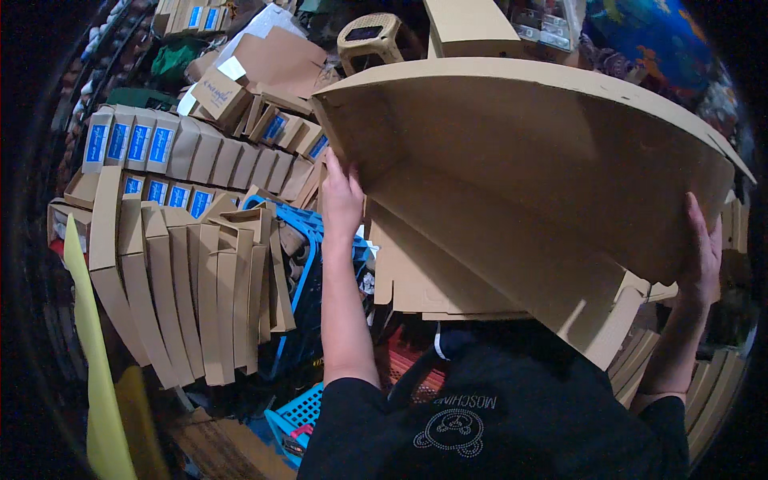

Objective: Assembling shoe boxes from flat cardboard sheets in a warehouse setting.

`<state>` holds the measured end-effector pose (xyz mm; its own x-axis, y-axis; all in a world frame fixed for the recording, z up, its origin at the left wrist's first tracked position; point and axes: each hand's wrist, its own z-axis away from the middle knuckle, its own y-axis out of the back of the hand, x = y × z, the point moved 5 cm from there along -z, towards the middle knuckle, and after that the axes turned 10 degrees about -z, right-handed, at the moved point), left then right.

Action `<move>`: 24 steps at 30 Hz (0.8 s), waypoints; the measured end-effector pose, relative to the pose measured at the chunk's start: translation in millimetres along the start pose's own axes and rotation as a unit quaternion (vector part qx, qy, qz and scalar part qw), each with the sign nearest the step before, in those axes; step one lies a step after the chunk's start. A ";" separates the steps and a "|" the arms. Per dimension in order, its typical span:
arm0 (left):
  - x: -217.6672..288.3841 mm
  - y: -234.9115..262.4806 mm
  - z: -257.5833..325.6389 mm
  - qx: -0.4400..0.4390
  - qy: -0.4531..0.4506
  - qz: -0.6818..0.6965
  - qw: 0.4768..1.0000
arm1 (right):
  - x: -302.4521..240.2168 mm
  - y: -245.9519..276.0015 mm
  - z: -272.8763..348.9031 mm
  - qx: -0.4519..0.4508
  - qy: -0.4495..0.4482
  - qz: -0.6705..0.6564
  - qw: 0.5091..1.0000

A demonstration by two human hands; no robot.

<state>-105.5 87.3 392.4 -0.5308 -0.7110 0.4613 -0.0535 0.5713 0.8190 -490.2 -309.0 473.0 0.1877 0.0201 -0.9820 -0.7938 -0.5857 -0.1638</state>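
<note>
A large brown cardboard box (512, 160), its open side facing me, is held up and tilted between my two hands. My left hand (342, 196) grips its left wall, fingers wrapped around the edge. At the opposite side my right hand (704, 248) presses on the right wall, thumb raised along the cardboard. Some of the fingers of both hands are hidden behind the box. Below it lies a flat cardboard piece with cut slots (432, 280), partly covered by the box.
Rows of small cartons with blue labels (138, 142) stand at the left, above a row of narrow folded cartons (192, 296). A blue crate (296, 312) and a light blue basket (292, 416) are near my left arm. A beige stool (370, 40) stands farther back.
</note>
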 end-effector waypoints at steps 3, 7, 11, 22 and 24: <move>-6.7 1.0 -0.7 -0.049 0.029 0.008 0.998 | -9.5 -10.6 5.9 0.009 0.015 0.016 1.000; 0.5 6.4 5.7 -0.130 0.049 0.071 0.988 | 2.6 4.7 0.9 0.020 -0.006 0.002 1.000; -8.6 1.1 7.2 -0.126 0.021 0.050 0.991 | -0.1 0.4 2.8 0.016 0.014 0.014 1.000; 10.3 6.0 6.8 -0.048 -0.064 -0.094 0.992 | -4.3 -2.9 7.8 -0.005 0.037 0.011 0.999; 8.9 4.1 6.0 -0.055 -0.051 -0.088 0.993 | -2.3 -1.9 7.8 0.000 0.032 0.008 0.999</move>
<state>-115.5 85.8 397.8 -0.6046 -0.7476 0.2749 -0.0631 0.3890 0.9191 -493.6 -301.5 474.9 0.2115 -0.0416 -0.9765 -0.7975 -0.5849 -0.1478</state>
